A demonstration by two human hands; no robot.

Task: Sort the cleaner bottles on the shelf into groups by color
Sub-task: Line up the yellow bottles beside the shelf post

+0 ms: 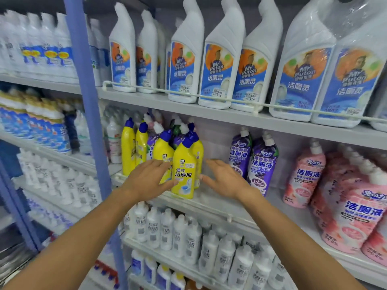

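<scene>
Yellow bottle (184,164) between straight left fingers (156,164) and straight right fingers (215,164)

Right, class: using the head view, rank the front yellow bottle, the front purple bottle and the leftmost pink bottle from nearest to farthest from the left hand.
1. Front yellow bottle, just right of the left hand.
2. Front purple bottle, beyond the right hand.
3. Leftmost pink bottle, farther right still.
</scene>
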